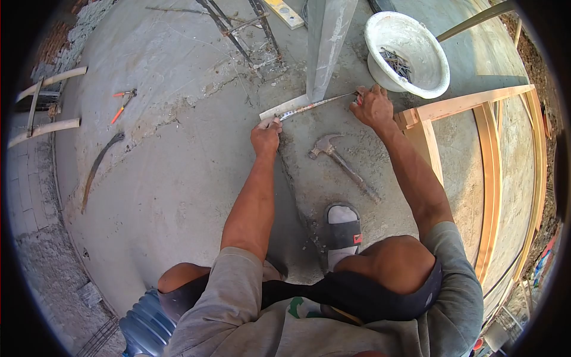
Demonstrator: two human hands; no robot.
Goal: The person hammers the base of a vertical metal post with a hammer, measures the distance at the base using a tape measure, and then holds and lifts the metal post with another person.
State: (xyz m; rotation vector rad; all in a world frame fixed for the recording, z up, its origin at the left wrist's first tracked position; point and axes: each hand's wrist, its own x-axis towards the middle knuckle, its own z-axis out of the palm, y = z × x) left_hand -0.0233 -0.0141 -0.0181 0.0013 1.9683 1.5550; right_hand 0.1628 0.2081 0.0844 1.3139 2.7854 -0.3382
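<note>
A tape measure's blade [318, 103] stretches between my hands, just in front of the foot of a grey upright post [327, 47]. My left hand [266, 134] pinches the blade's left end, beside a pale flat strip [275, 109] at the post's foot. Closed fingers of my right hand [375, 108] grip the tape at its other end, where a bit of red shows; most of the case is hidden. That hand is close beside a white tub [438, 74] with nails [395, 63] in it. A claw hammer [345, 163] lies on the concrete below the tape.
Wooden framing [470, 102] stands on the right. Steel rebar [241, 30] and a yellow level [285, 12] are at the top. Orange-handled pincers [124, 104] and a dark curved bar [100, 169] lie left. A blue water jug [146, 324] sits at lower left.
</note>
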